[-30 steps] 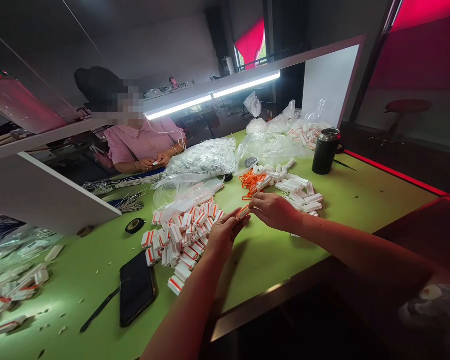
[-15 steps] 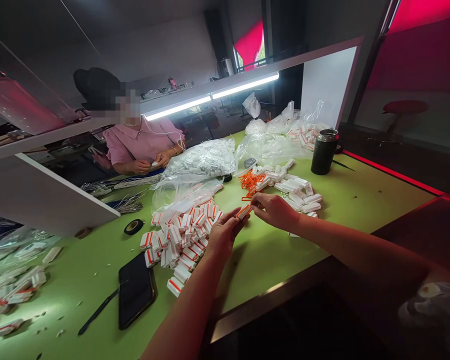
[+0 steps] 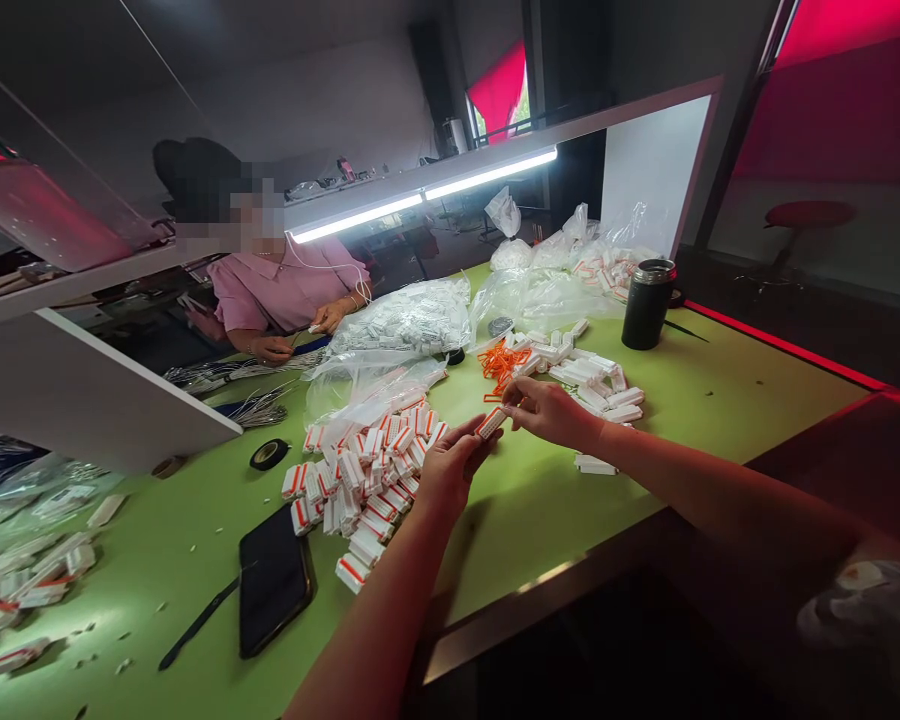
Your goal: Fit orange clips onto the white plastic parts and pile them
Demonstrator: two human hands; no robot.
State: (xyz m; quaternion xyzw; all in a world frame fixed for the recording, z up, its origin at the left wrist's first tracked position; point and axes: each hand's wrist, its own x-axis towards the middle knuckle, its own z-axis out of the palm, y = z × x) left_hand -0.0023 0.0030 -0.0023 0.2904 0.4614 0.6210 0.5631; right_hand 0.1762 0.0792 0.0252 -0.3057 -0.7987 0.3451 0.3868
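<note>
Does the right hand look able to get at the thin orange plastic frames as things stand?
Likely yes: the right hand sits near the orange frames, with nothing visible between, though its fingers are at the white-and-orange rectangular plastic block in the left hand.

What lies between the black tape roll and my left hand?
The head view shows a pile of white pieces with orange strips between the tape roll and left hand.

White-and-orange oblong plastic blocks (image 3: 375,468) lie heaped right of a black rectangular phone (image 3: 276,582), left of a black cylindrical flask (image 3: 647,308).
</note>
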